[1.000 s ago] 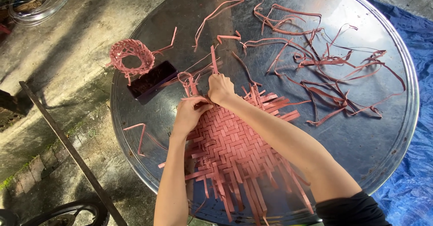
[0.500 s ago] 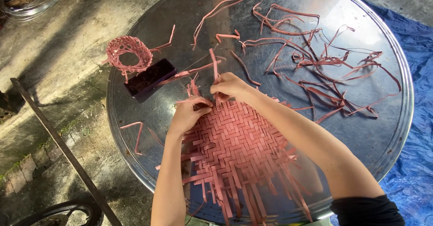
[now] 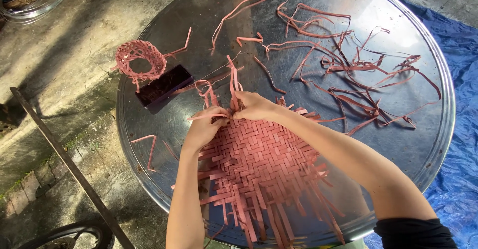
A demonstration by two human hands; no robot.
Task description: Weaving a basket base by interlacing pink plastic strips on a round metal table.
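Both hands work at the far edge of a pink woven mat [image 3: 259, 164], which lies flat on the near half of a round metal table [image 3: 428, 144]. The weave is a tight herringbone pattern, with loose strip ends sticking out along its near and side edges.

The left hand [image 3: 205, 127] rests on the mat's far left corner, fingers curled down and pinching a pink strip [image 3: 209, 115] that runs sideways out toward the left. The right hand [image 3: 255, 105] sits just beside it, touching it at the fingertips, its fingers closed on an upright strip [image 3: 232, 80] that rises from the mat's edge and points away from the person. Both forearms cross over the mat; the right arm ends in a black sleeve [image 3: 413, 234] at the lower right.

Beyond the hands, a dark rectangular box [image 3: 164, 86] lies on the table, and a small pink woven ring [image 3: 139, 59] sits at the table's left rim, just beside the box. A pile of loose pink strips [image 3: 348, 75] is scattered across the far right half of the table, well apart from the mat. One short bent strip [image 3: 149, 149] lies alone near the left rim.

The table stands on a concrete floor [image 3: 64, 55]. A blue tarp [image 3: 463, 80] lies under its right side. A dark metal bar [image 3: 69, 164] runs diagonally across the floor at the left, and a clear round dish [image 3: 35, 2] shows in the top left corner
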